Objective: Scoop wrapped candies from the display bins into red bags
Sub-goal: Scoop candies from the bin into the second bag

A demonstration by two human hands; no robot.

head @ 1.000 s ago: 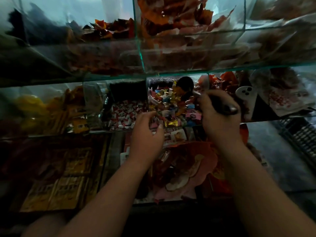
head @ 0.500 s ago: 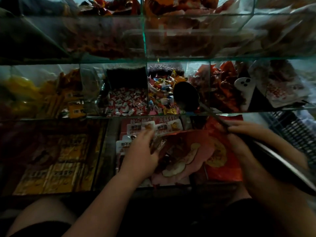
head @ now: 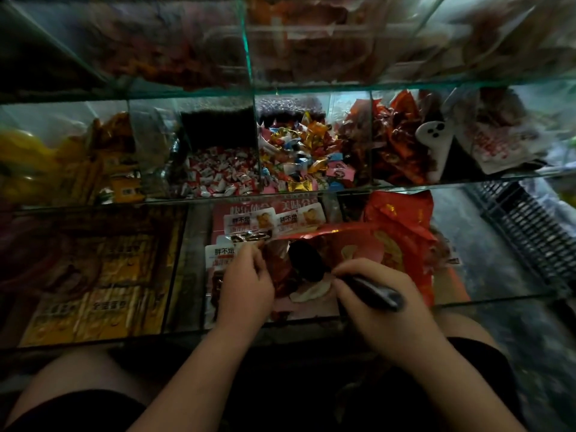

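**candyguy:** what's changed? a second ago the black scoop (head: 307, 263) was up in the mixed-candy bin (head: 299, 157). now it's below that bin, bowl sunk in the mouth of the red bag (head: 352, 244). I'd say this load's getting dumped

**binwatcher:** yep. left hand (head: 246, 283) pinches the bag's rim to hold it open, right hand (head: 383, 310) is wrapped round the scoop handle. bag lies below the bin, nearer the person. scoop's long axis runs diagonal: bowl points toward the bin and leftward, handle trails away from it to the right. can't tell if there's still candy in the bowl
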